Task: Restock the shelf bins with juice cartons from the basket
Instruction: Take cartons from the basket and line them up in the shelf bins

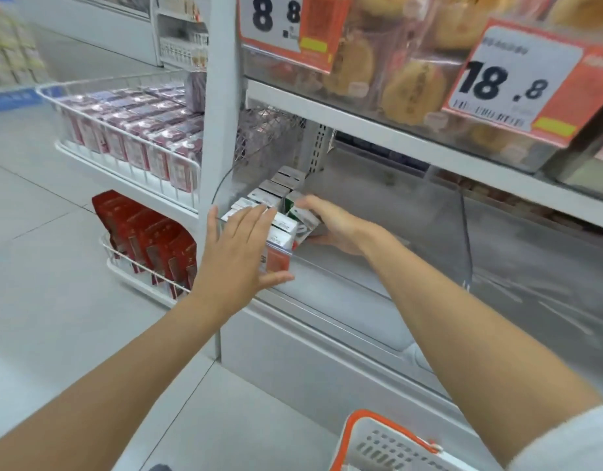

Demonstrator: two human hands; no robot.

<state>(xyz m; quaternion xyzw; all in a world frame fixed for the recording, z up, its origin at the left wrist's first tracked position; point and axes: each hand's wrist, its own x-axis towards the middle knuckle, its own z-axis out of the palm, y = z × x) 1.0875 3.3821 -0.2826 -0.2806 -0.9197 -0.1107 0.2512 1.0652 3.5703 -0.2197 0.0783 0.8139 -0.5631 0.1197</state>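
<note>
Now: a carton goes in beside the front row

Presently the right hand (332, 224) has its grip curled round a green carton (305, 220), thumb on top, fingers underneath. The carton sits tilted, touching the right flank of the row of cartons (271, 195) in the left corner of the clear bin (465, 232). Left hand (237, 253): grip spread, fingers straight, laid flat over the front carton tops, thumb along the bin's front lip. It holds nothing; I judge that it braces the row.

Risks from here:
- The tilted carton may catch a lower corner on its neighbour. Pushed on at that angle, it could shove the row sideways or tip one over.
- The cartons stand narrow and upright with bare bin floor to their right. If the bracing palm lifts before the new one is square, they could topple that way.
- The board looks glossy and may slip under a light pinch.
- The bin wall looks thin, so a hard push might bow it.

Materials and shapes: the cartons are small rectangular bricks with flat folded tops and crisp edges, printed white, green and red. The bin is transparent plastic, smooth, with rounded upper corners. The basket (371, 436) at the lower edge is pale slotted plastic with an orange handle; its contents are out of view, so I cannot tell what stock remains
</note>
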